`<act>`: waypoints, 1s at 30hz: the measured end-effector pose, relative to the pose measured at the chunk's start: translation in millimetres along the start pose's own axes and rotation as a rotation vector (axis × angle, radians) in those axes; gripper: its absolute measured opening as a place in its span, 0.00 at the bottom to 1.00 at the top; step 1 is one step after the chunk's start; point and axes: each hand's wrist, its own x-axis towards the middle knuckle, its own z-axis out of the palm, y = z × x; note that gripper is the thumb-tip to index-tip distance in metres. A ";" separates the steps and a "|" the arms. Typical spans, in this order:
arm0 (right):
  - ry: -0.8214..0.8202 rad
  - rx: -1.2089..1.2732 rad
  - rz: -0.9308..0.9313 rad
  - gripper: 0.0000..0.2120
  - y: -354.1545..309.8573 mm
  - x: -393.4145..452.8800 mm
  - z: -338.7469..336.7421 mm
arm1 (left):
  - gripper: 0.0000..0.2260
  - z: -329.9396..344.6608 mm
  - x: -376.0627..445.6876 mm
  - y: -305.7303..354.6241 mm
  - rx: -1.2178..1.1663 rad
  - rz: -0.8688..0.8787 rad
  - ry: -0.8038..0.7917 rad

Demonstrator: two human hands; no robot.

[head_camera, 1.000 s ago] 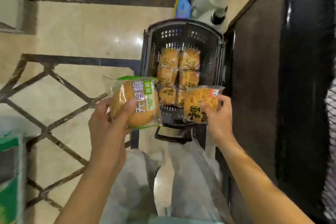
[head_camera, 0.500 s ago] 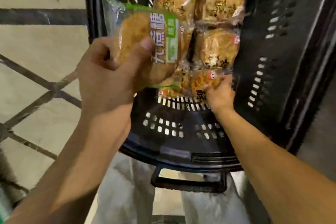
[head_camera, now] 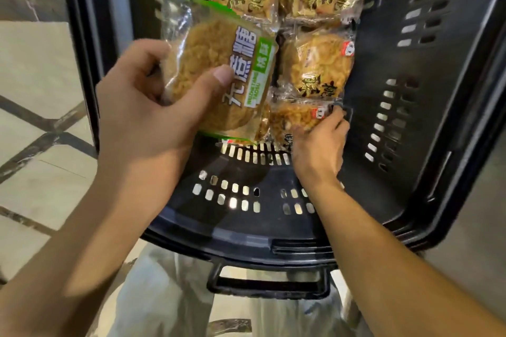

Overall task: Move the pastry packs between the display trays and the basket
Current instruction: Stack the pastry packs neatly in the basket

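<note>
Green-edged clear wrap covers the pastry pack [head_camera: 219, 71] that the left hand [head_camera: 145, 107] grips, thumb across its front, held above the black basket [head_camera: 410, 117]. On the basket floor lie more pastry packs [head_camera: 317, 63] in two rows. The right hand [head_camera: 317, 145] reaches down, fingers curled onto the nearest pack [head_camera: 295, 117]. Pale trousers [head_camera: 164, 295] and tiled floor [head_camera: 32, 63] show below.

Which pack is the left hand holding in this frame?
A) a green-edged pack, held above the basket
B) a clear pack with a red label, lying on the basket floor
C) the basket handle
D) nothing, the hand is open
A: the left hand has thumb and fingers curled round the green-edged pack, held over the basket.
</note>
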 end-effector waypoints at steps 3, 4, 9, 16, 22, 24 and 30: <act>0.105 -0.042 -0.130 0.33 0.9 -14.8 1.0 | 0.11 7.2 -1.4 3.3 0.013 0.011 0.000; 0.130 -0.111 -0.174 0.31 -0.7 -16.7 1.7 | 0.11 9.0 -2.0 3.8 0.012 0.012 0.005; -0.164 -0.543 -0.433 0.28 -4.8 -16.1 8.6 | 0.11 7.6 -6.1 1.7 0.011 0.024 0.020; -0.416 -0.610 -0.302 0.39 0.8 -9.8 13.5 | 0.11 -7.0 -2.9 -4.3 -0.019 0.037 0.020; -0.400 -0.572 -0.367 0.39 16.8 12.3 2.1 | 0.11 -18.1 -6.2 -5.5 -0.069 0.039 0.003; -0.398 -0.639 -0.428 0.38 24.3 17.1 1.8 | 0.11 -18.7 -7.6 -5.5 -0.054 0.044 0.011; -0.418 -0.628 -0.428 0.38 11.0 1.3 -15.7 | 0.12 -15.6 -17.6 2.1 -0.057 0.036 0.026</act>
